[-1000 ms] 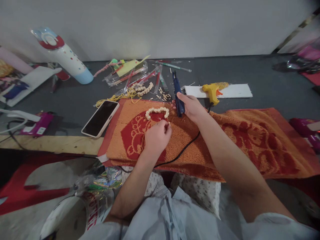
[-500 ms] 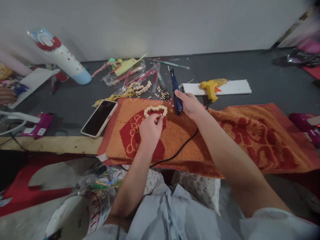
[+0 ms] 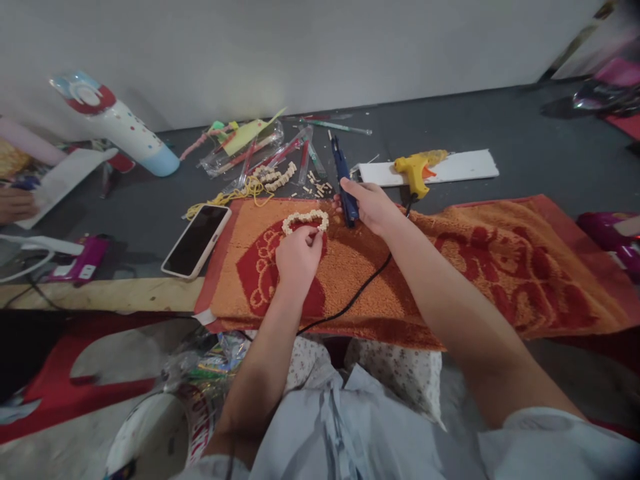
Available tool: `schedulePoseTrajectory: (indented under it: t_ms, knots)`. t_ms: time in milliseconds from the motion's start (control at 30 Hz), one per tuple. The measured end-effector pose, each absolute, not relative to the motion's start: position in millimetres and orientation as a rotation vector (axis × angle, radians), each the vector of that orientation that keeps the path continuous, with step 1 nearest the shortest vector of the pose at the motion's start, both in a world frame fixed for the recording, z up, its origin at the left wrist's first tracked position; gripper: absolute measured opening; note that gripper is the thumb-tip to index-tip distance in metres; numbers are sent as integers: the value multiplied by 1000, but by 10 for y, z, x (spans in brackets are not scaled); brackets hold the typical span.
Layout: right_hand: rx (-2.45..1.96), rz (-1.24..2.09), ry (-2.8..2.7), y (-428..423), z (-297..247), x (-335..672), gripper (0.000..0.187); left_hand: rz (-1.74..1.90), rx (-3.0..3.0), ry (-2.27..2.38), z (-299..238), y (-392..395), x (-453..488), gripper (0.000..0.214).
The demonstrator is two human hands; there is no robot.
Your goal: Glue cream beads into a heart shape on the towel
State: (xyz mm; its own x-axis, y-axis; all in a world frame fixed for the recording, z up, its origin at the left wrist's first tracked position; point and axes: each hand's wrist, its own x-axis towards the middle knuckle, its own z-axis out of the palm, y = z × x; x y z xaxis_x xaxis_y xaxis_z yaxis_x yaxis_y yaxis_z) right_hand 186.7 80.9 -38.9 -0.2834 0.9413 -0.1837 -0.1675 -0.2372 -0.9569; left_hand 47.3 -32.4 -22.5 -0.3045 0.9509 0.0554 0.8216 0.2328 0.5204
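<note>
On the orange and red towel (image 3: 370, 283) lies a loop of small cream-coloured pieces (image 3: 306, 217). My left hand (image 3: 297, 257) is closed at its near right edge, thumb and fingertips pinching there; whether they grip the loop itself or a small piece is hidden. My right hand (image 3: 373, 207) is wrapped round a long dark blue hand tool (image 3: 343, 173), whose narrow end points away from me. I cannot make out its exact kind. Just beyond the towel, left of the tool, lie scattered short cream pieces (image 3: 317, 185) and a curved cream strip (image 3: 283, 179).
A yellow glue gun (image 3: 415, 175) rests on a white board (image 3: 463, 168), its black cable crossing the towel. Nearby are a phone (image 3: 197, 240), yellow cord (image 3: 220, 199), plastic wrappers (image 3: 250, 150) and a tilted bottle (image 3: 125, 130). Another person's hand (image 3: 15, 203) shows at far left.
The camera view has shifted slightly, moving most table things a little to the left. Both hands keep their places and their holds; the far hand at left has moved slightly.
</note>
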Motion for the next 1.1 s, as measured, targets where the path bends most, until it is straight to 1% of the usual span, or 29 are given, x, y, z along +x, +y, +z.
schedulePoseTrajectory:
  t_ms: [333, 667, 767, 900, 1000, 1100]
  knots:
    - [-1058, 1652, -1137, 810, -395, 1865, 35, 648, 1636, 2253, -226, -312, 489, 16]
    - [-1059, 1664, -1127, 820, -403, 1866, 36, 774, 1613, 2222, -237, -322, 499, 11]
    - [-1059, 1659, -1129, 823, -408, 1863, 36, 962, 1541, 2084, -258, -323, 463, 10]
    - [-1045, 1633, -1152, 810, -413, 1855, 37, 1225, 1211, 1721, -204, -305, 401, 11]
    - [-1027, 1605, -1182, 780, -403, 1847, 38, 1272, 1017, 1525, -69, -250, 324, 13]
    - [-1016, 1588, -1190, 739, -373, 1836, 39, 1280, 1009, 1509, 96, -135, 194, 11]
